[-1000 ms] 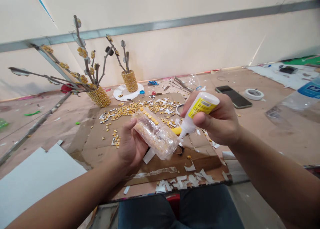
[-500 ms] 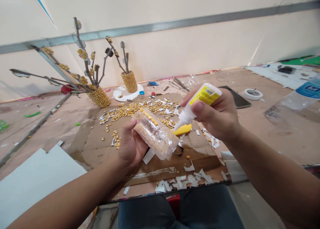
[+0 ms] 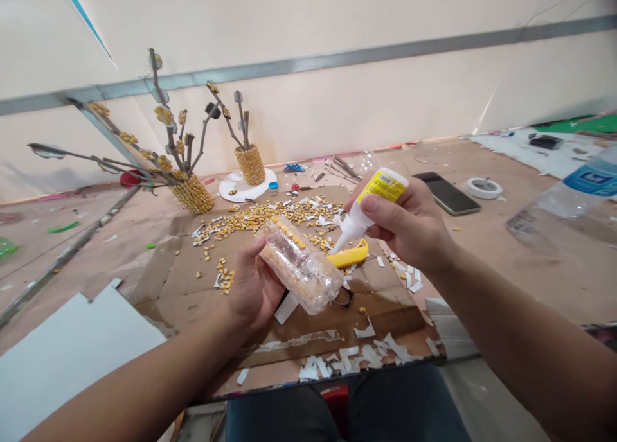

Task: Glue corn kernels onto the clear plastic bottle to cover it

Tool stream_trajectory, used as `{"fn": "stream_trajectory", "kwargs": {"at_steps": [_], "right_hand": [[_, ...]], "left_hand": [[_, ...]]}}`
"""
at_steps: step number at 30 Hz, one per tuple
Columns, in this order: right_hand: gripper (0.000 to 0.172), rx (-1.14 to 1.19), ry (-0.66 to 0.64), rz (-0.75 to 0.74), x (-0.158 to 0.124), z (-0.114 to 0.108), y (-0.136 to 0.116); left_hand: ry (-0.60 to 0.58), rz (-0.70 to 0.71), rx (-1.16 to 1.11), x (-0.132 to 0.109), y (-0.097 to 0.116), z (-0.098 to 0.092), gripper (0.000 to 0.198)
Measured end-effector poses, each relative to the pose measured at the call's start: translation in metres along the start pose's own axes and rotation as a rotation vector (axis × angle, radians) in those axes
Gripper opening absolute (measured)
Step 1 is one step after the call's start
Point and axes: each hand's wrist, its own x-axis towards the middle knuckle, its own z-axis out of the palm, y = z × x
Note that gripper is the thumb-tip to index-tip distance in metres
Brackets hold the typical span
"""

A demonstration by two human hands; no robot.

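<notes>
My left hand [image 3: 253,288] is wrapped round a clear plastic bottle piece [image 3: 306,272], tilted down to the right. One row of yellow corn kernels [image 3: 289,231] is stuck along its upper side. In my right hand [image 3: 409,220] is a white glue bottle [image 3: 378,201] with a yellow label, its nozzle pointing down and left close to the clear piece. Whether the tip touches it, I cannot tell. Loose kernels [image 3: 250,217] and paper scraps lie on the cardboard [image 3: 178,288] behind the hands, beside a yellow-handled tool [image 3: 351,256].
Two kernel-covered pots [image 3: 193,194] with twigs stand at the back left, one on a white disc [image 3: 226,188]. On the right are a phone [image 3: 448,193], a tape roll [image 3: 484,187] and a plastic bottle [image 3: 569,194]. White board [image 3: 77,358] lies front left.
The glue bottle and my right hand have moved slightly left and down. The view has shifted a little, and my left hand still holds the clear piece.
</notes>
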Motion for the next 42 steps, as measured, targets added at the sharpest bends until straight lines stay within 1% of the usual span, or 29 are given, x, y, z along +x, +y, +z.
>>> {"fn": "stream_trajectory", "kwargs": {"at_steps": [1,4,7,10,15,20,24,28,29,33,35,38,40,42], "right_hand": [[0.036,-0.009,0.017,-0.019,0.0,0.0,0.0],[0.026,-0.033,0.075,-0.074,0.001,0.0,0.0],[0.023,-0.07,0.072,-0.106,0.001,-0.002,-0.001],[0.033,-0.099,0.022,-0.123,0.001,-0.006,-0.001],[0.053,-0.046,-0.06,-0.15,0.002,-0.012,0.005],[0.057,-0.039,-0.085,-0.151,0.001,-0.011,0.007],[0.056,-0.038,-0.047,-0.112,-0.004,-0.007,0.005],[0.039,-0.015,0.013,-0.089,-0.003,-0.005,-0.001],[0.038,0.0,0.008,-0.076,-0.002,-0.005,-0.002],[0.049,0.056,-0.067,0.006,0.004,-0.007,-0.005],[0.049,0.119,-0.124,0.096,0.005,-0.008,-0.005],[0.046,0.197,-0.187,0.259,0.005,-0.01,-0.007],[0.043,0.198,-0.187,0.281,0.003,-0.011,-0.008],[0.046,0.171,-0.184,0.245,0.001,-0.013,-0.008]], "left_hand": [[0.004,0.0,0.0,0.0,0.0,0.001,0.045],[0.01,0.001,-0.001,0.0,0.0,0.002,0.047],[0.01,-0.01,0.0,0.0,0.001,0.002,0.047],[0.021,-0.015,-0.001,0.0,0.001,0.001,0.048],[0.025,-0.027,-0.005,-0.001,0.0,0.001,0.05],[0.034,-0.05,-0.002,-0.002,-0.002,0.001,0.053],[0.031,-0.053,0.0,-0.002,-0.002,0.0,0.053],[0.037,-0.043,-0.01,-0.002,-0.002,0.001,0.053],[0.041,-0.041,-0.012,-0.002,-0.001,0.001,0.052],[0.064,-0.042,-0.017,-0.001,0.0,0.004,0.053],[0.066,-0.034,-0.015,-0.001,0.0,0.005,0.054],[0.06,-0.017,-0.005,-0.001,0.001,0.005,0.053],[0.051,-0.008,0.003,0.0,0.001,0.005,0.052],[0.041,-0.004,0.009,0.0,0.002,0.004,0.051]]}}
